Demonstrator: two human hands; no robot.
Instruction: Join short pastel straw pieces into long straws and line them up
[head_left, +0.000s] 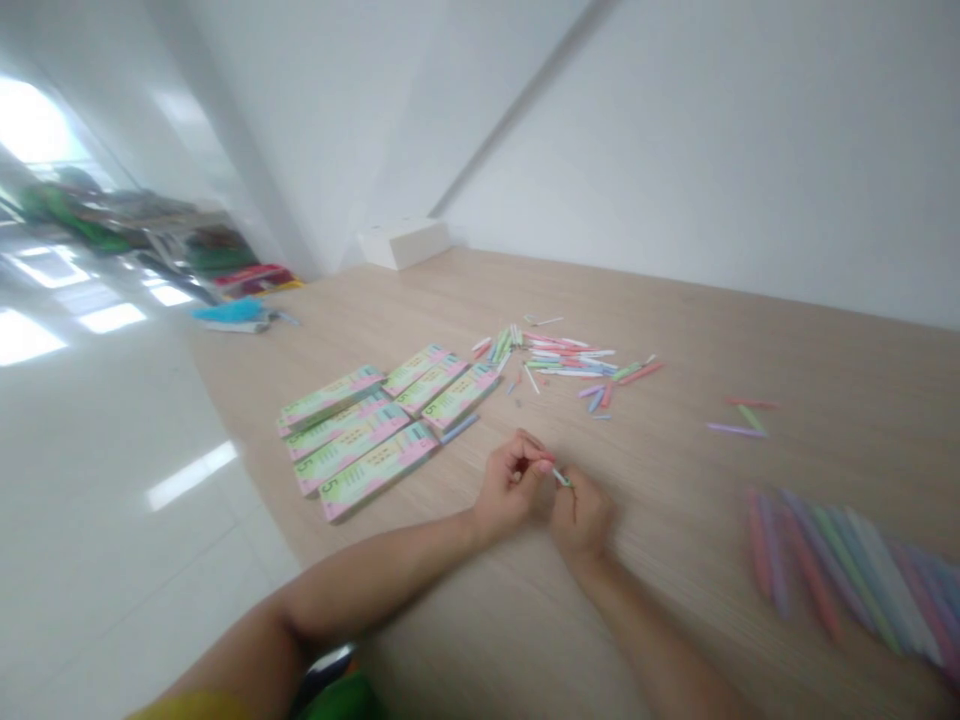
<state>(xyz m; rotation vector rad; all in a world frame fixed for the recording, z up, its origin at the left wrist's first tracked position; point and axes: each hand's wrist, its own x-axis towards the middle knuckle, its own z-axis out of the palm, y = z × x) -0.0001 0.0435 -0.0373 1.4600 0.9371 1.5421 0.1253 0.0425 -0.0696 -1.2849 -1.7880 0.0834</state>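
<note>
My left hand [511, 488] and my right hand [583, 512] meet above the table, fingertips nearly touching. A short, thin white stick [560, 477] spans the small gap between them, with a reddish bit at the left fingertips and a greenish bit by the right ones. Both hands are closed in a pinch around it; its ends are hidden, and blur hides its exact kind. Beyond the hands lies a loose pile of thin pastel and white sticks [570, 357]. Left of them, several flat green-and-pink boxes [379, 470] marked "5" lie in rows.
Thicker pastel sticks [847, 570], blurred, lie side by side at the right. A few loose sticks [742, 420] lie farther back. A white box [405, 243] stands against the wall, and a blue item [232, 311] lies at the table's left edge.
</note>
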